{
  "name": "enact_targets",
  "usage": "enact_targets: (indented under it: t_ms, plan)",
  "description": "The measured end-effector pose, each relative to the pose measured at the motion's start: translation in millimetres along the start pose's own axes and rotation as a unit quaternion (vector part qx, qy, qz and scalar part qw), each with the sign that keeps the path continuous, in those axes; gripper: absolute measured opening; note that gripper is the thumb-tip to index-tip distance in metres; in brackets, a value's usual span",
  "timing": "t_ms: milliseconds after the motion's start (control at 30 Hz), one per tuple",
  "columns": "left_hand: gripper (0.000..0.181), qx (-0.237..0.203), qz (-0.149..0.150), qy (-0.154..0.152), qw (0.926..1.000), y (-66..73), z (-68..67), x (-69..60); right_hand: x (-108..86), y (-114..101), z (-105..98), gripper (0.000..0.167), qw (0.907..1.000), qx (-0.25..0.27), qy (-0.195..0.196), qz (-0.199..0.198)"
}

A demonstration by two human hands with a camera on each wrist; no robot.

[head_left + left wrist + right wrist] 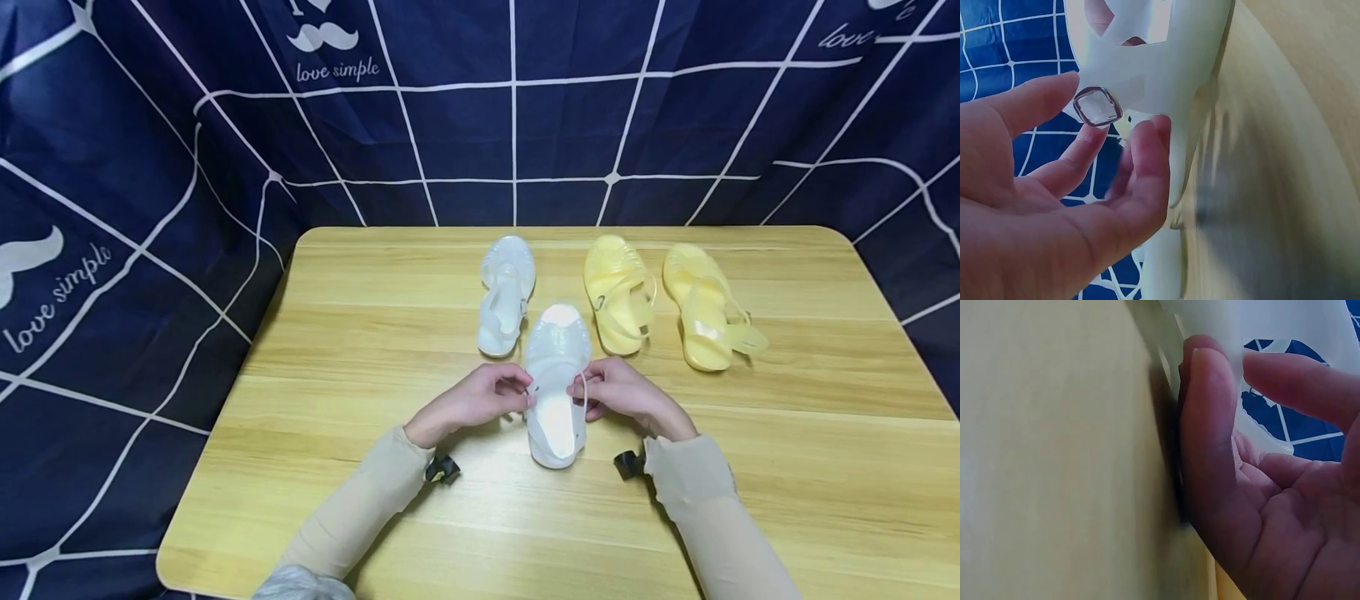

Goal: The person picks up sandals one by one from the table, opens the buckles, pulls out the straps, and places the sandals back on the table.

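Note:
A glossy white jelly sandal (557, 417) lies on the table between both hands, toe pointing away. My left hand (491, 395) is at its left side. In the left wrist view, the thumb and a finger of that hand pinch the strap end with the square metal buckle (1097, 106), while other fingers curl against the sandal's side. From the right, my right hand (621, 390) holds the sandal's strap side. In the right wrist view its thumb and fingers pinch the white plastic (1213, 319); part of the grip is hidden behind the fingers.
Another white sandal (506, 292) lies behind and to the left. Two yellow sandals, one (618, 292) near the middle and one (705, 308) farther right, lie beyond the right hand. The wooden table (337, 333) ends at a dark blue checked cloth (465, 133).

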State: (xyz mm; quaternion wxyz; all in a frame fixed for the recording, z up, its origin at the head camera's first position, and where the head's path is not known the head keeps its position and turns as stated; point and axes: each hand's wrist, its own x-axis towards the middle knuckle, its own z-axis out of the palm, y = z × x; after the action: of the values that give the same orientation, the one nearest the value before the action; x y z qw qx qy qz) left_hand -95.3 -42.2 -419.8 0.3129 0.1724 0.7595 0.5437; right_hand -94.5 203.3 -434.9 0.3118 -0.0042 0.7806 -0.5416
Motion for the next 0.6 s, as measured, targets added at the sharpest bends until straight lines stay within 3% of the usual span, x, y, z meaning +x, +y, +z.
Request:
enact_targets:
  t_ms: [300, 600]
  plan:
    - [0.023, 0.035, 0.013, -0.022, 0.9991, 3.5, -2.5, 5.0, 0.7, -2.9, -0.6, 0.024, 0.9995, -0.024, -0.004, -0.021]
    - [0.022, 0.023, 0.018, -0.032, 0.999, 0.7, -0.6, 8.0, -2.9, 0.4, -9.8, 0.021, 0.9971, -0.035, -0.036, -0.057]
